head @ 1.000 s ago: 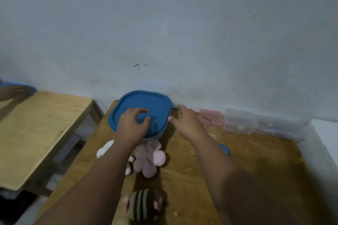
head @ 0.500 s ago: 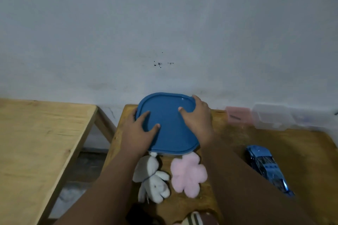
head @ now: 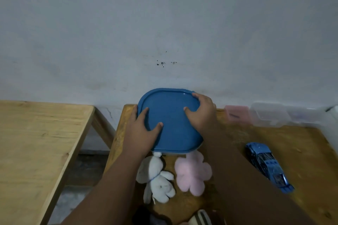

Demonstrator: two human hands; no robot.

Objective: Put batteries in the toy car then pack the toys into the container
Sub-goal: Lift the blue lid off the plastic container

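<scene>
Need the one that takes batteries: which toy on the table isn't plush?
The blue toy car, alone on the right, hard and shiny. The white bunny, pink flower and striped toy by the blue lid are plush.

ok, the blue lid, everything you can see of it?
The blue lid is a rounded square, plastic-looking, slightly glossy, with a raised rim. It lies roughly level at the far edge of the wooden table, by the wall; what it covers is hidden. The left hand rests on its left side; the right hand curls over its far right corner.
</scene>
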